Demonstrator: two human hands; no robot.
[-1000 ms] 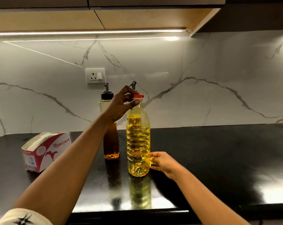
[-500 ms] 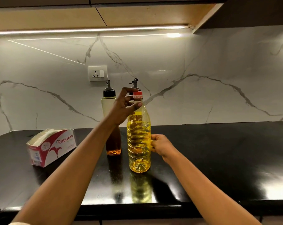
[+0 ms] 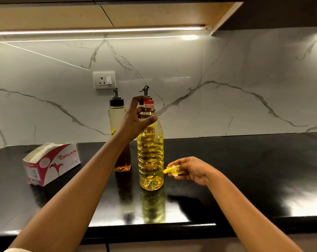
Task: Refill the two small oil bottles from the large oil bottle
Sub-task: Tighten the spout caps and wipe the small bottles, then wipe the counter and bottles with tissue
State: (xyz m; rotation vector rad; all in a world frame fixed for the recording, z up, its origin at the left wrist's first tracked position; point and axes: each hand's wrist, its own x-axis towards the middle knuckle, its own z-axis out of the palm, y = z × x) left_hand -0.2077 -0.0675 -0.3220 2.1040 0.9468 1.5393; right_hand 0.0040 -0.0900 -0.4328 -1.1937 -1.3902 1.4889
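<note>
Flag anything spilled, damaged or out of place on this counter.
No spill shows, and the large oil bottle stands upright, capped. One oddity: the right hand pinches a crumpled yellowish scrap beside it; what it is cannot be told.
</note>
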